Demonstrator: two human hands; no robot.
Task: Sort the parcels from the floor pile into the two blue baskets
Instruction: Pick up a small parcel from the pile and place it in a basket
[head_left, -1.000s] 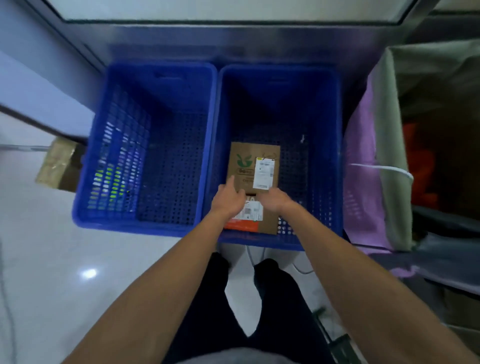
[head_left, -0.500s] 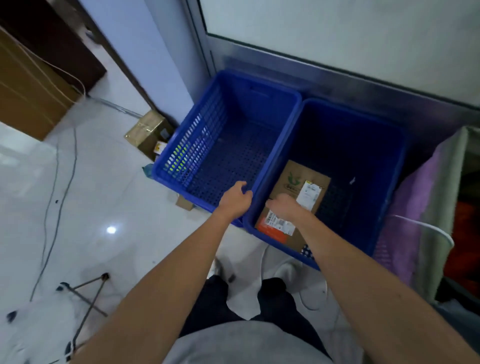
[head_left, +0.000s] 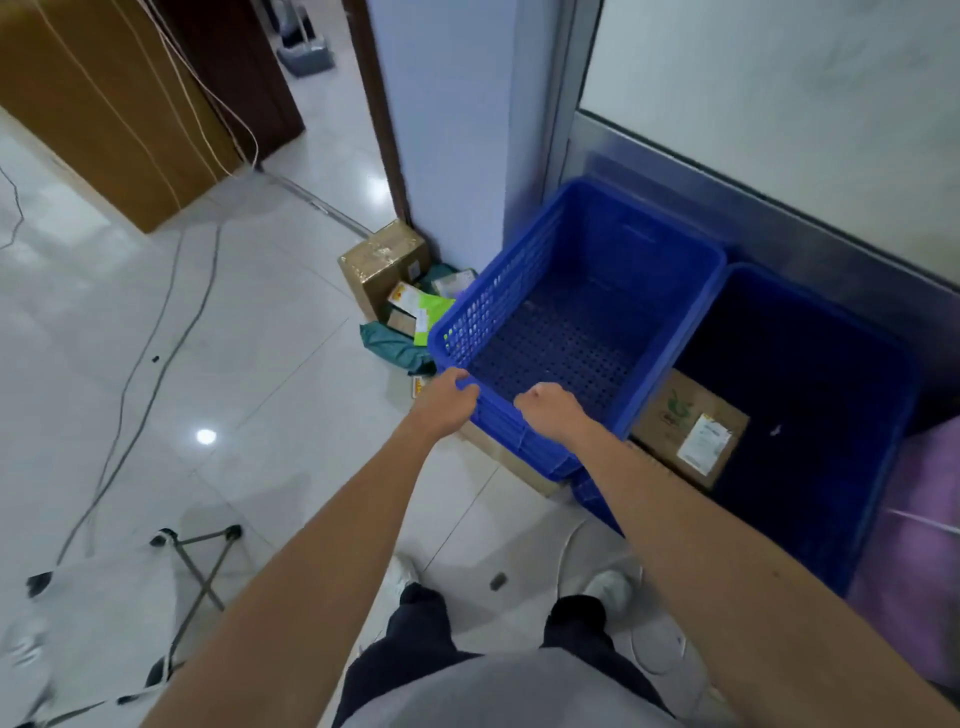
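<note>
- Left hand (head_left: 445, 397) curls its fingers over the near corner rim of the empty blue perforated plastic basket (head_left: 493, 306), centre frame.
- Right hand (head_left: 551, 410) hangs curled above that rim; whether it grips anything is unclear.
- Floor pile of cardboard and green-bagged parcels (head_left: 410, 306) lies up-left of the left hand, the nearer one.
- A flat brown cardboard parcel (head_left: 670, 415) lies in the darker blue basket (head_left: 810, 530), right.

We count 2 baskets: left basket (head_left: 498, 306), right basket (head_left: 878, 467); 1 parcel (head_left: 685, 426) inside; floor pile (head_left: 410, 306) 5+ pcs.
</note>
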